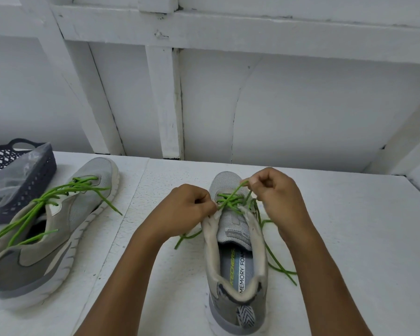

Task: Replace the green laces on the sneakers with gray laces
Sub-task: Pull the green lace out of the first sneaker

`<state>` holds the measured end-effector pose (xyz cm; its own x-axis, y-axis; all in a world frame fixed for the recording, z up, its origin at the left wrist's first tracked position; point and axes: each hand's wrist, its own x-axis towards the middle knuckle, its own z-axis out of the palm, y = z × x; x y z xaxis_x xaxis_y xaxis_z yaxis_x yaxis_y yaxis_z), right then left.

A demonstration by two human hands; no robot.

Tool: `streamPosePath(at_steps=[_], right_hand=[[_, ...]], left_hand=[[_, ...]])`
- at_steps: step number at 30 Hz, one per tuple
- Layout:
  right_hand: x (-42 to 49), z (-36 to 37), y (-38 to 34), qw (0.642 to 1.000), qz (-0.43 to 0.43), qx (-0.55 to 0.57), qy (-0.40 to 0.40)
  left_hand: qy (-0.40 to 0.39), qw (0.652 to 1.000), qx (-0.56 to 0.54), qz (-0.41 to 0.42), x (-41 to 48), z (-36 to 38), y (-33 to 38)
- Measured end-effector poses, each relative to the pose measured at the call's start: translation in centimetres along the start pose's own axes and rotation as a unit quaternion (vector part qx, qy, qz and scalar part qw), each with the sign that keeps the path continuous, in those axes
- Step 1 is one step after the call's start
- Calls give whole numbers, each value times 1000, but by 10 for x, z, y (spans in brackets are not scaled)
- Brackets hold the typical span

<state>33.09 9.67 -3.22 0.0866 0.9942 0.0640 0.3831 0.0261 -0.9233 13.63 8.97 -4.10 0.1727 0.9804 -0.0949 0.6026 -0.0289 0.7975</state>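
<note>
A gray sneaker (235, 251) stands on the white counter (349, 238), right of centre, heel toward the near edge and toe pointing far. Its green lace (230, 202) is threaded only through the far eyelets, and the loose ends trail onto the counter on both sides. The left hand (182, 209), fingers curled, pinches the green lace at the left side of the tongue. The right hand (274, 192), also curled, pinches a strand of it above the right eyelets, lifted off the shoe. A second sneaker (58, 226) lies tilted at the left with its own loosened lace (46, 202) still in. Just beyond that sneaker sits a dark basket (32, 187) holding a clear plastic bag (15, 173).
</note>
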Motion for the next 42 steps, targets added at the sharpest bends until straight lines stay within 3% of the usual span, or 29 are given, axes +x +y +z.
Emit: streamPosePath(at_steps=[2, 4, 9, 16, 24, 27, 34, 42], right_hand=[[3, -1, 1, 983, 65, 171, -35], [3, -1, 3, 960, 101, 244, -89], [-1, 2, 6, 974, 55, 156, -154], [-6, 2, 0, 982, -40, 27, -180], [-5, -1, -3, 974, -7, 158, -164], [-3, -6, -1, 988, 4, 98, -122], [-7, -2, -4, 974, -24, -143, -173], [-11, -3, -12, 958, -33, -228, -170]], left_hand=[[0, 1000, -3, -2, 0, 0, -1], [-2, 1000, -11, -4, -1, 1, -1], [-5, 1000, -18, -10, 0, 3, 2], [-7, 1000, -14, -13, -1, 3, 1], [-10, 1000, -22, -14, -2, 3, 0], [-9, 1000, -22, -12, -2, 4, 1], [-9, 1000, -14, -7, -1, 5, 0], [-9, 1000, -19, -5, 0, 6, 0]])
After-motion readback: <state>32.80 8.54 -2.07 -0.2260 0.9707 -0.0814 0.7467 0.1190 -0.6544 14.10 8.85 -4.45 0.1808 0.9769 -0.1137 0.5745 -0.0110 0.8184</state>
